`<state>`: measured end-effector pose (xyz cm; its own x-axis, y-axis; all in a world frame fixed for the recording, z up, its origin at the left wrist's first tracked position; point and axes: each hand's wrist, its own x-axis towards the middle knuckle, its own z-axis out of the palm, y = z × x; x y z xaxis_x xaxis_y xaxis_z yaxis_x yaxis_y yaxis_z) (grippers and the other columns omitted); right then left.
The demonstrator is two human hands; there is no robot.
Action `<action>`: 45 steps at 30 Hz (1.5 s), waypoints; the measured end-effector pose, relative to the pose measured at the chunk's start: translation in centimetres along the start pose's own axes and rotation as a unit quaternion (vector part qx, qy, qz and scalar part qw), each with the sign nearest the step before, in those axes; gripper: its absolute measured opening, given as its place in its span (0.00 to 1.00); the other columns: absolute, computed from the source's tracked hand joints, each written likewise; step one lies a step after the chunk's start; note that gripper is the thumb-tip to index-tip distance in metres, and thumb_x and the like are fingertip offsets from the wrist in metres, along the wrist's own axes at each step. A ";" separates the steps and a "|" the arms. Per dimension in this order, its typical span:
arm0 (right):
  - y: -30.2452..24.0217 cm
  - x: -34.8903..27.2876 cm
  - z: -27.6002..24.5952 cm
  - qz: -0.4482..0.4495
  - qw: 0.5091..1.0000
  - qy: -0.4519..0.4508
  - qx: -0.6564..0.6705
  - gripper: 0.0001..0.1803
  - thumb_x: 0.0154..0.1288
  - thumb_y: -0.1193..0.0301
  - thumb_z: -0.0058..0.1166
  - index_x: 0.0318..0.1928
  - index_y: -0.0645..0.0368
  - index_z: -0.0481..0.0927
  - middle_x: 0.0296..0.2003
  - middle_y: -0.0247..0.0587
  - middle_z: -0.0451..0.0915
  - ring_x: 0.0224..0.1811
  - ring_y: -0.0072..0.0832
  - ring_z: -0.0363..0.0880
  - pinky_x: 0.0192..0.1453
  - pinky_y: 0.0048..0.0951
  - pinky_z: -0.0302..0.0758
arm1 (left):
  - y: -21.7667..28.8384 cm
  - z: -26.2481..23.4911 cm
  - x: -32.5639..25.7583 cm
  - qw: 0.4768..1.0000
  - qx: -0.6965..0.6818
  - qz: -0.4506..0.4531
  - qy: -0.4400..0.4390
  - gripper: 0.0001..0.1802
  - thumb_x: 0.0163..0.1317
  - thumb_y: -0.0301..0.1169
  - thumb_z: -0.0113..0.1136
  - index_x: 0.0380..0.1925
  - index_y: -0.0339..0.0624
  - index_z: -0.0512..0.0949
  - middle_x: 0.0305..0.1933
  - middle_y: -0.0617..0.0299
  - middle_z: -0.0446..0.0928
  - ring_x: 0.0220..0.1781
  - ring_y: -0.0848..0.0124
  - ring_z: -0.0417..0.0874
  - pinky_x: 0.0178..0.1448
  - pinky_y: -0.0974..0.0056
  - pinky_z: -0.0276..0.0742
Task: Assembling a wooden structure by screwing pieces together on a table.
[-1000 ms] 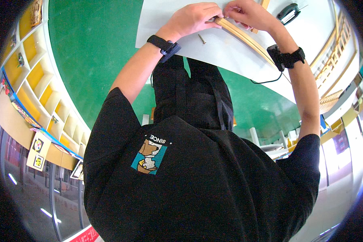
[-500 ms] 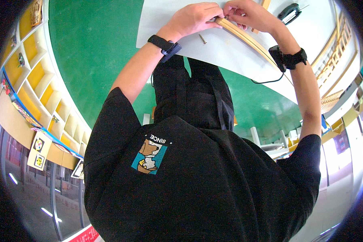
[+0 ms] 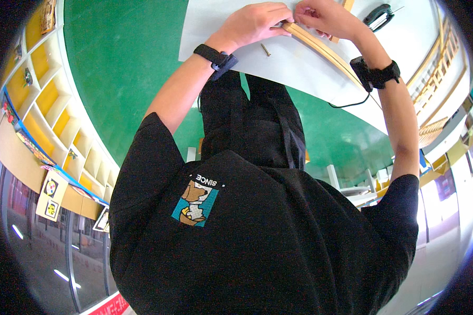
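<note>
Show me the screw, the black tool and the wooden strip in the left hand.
Screw (image 3: 266, 50): head view, middle of its shank.
Black tool (image 3: 381, 18): head view, on its body.
Wooden strip (image 3: 326, 48): head view, middle of its length.

The wooden bar (image 3: 323, 48) is long, narrow and pale golden-brown, with lines running along its length. It lies at a slant over the white worktop (image 3: 299, 68), its upper-left end pinched between the thumb and fingers of the left hand (image 3: 258, 22). From there it runs down and rightward toward the right wrist, where its lower end is hard to make out. The right hand (image 3: 326, 19) is just beside the pinched end; contact cannot be told.
</note>
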<state>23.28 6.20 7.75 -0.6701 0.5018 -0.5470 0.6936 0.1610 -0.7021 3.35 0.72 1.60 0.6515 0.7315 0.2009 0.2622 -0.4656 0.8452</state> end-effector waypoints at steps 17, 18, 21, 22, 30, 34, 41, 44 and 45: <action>0.1 -0.1 0.1 0.041 0.998 -0.031 0.020 0.10 0.59 0.70 0.49 0.36 0.60 0.80 0.26 0.49 0.80 0.27 0.41 0.78 0.34 0.36 0.74 | 0.0 0.0 -0.1 1.000 0.001 -0.004 0.004 0.14 0.50 0.32 0.68 0.35 0.43 0.75 0.32 0.60 0.77 0.33 0.65 0.81 0.38 0.65 0.79; 0.0 -0.1 0.1 0.022 0.997 0.002 0.068 0.10 0.59 0.70 0.49 0.35 0.61 0.80 0.26 0.49 0.80 0.27 0.41 0.78 0.35 0.36 0.74 | -0.1 0.0 -0.3 1.000 0.005 -0.017 0.001 0.14 0.50 0.32 0.68 0.35 0.43 0.75 0.32 0.60 0.76 0.33 0.65 0.81 0.38 0.65 0.79; 0.1 -0.2 0.3 -0.013 1.000 -0.001 -0.008 0.10 0.59 0.69 0.49 0.35 0.62 0.80 0.25 0.48 0.80 0.26 0.41 0.78 0.35 0.36 0.74 | 0.0 0.2 -0.3 1.000 0.008 -0.001 0.013 0.14 0.50 0.32 0.68 0.35 0.43 0.75 0.32 0.60 0.76 0.33 0.66 0.81 0.37 0.65 0.79; 0.1 -0.1 0.3 -0.011 1.000 0.000 -0.007 0.10 0.59 0.69 0.49 0.35 0.62 0.80 0.25 0.48 0.80 0.26 0.41 0.78 0.35 0.36 0.74 | 0.1 0.3 -0.3 1.000 0.006 0.000 0.013 0.14 0.50 0.32 0.68 0.35 0.43 0.75 0.32 0.60 0.76 0.33 0.66 0.81 0.37 0.65 0.79; -0.5 0.8 -0.7 0.084 0.993 -0.086 -0.011 0.12 0.60 0.68 0.47 0.34 0.62 0.80 0.25 0.47 0.79 0.26 0.37 0.77 0.34 0.34 0.74 | 0.1 0.3 -0.2 1.000 0.008 -0.009 0.017 0.15 0.50 0.33 0.68 0.36 0.44 0.75 0.31 0.61 0.75 0.31 0.67 0.81 0.36 0.65 0.78; -1.5 0.1 -1.0 -0.007 0.999 -0.016 0.048 0.12 0.60 0.67 0.46 0.32 0.63 0.80 0.23 0.47 0.79 0.25 0.36 0.76 0.34 0.34 0.74 | -0.2 0.1 -0.1 1.000 0.024 0.008 0.016 0.15 0.50 0.34 0.68 0.36 0.44 0.75 0.31 0.61 0.75 0.31 0.67 0.81 0.36 0.66 0.78; -0.2 0.8 -0.4 0.007 0.999 -0.051 -0.009 0.14 0.61 0.66 0.46 0.33 0.64 0.80 0.24 0.49 0.79 0.25 0.39 0.77 0.34 0.35 0.74 | 0.0 0.2 -0.2 0.999 0.035 0.002 0.015 0.15 0.50 0.34 0.68 0.36 0.44 0.75 0.31 0.61 0.76 0.31 0.68 0.81 0.36 0.66 0.78; 0.6 0.7 -0.2 0.012 0.998 -0.056 -0.011 0.14 0.61 0.66 0.46 0.34 0.63 0.79 0.26 0.51 0.79 0.26 0.41 0.78 0.35 0.36 0.74 | 0.1 0.1 -0.1 0.999 0.034 0.006 0.018 0.15 0.50 0.34 0.68 0.36 0.44 0.75 0.31 0.61 0.76 0.31 0.68 0.81 0.37 0.66 0.79; 0.1 0.7 -0.3 -0.001 0.999 -0.021 0.031 0.14 0.61 0.66 0.46 0.34 0.64 0.79 0.26 0.52 0.79 0.26 0.43 0.78 0.35 0.36 0.74 | 0.0 0.0 -0.1 0.999 0.043 0.008 0.023 0.15 0.50 0.34 0.68 0.36 0.44 0.75 0.31 0.61 0.76 0.31 0.68 0.81 0.37 0.66 0.79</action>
<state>22.93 6.84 7.47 -0.6831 0.4647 -0.5635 0.6757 0.1092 -0.7290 3.30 0.63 1.56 0.6241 0.7441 0.2382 0.3124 -0.5171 0.7969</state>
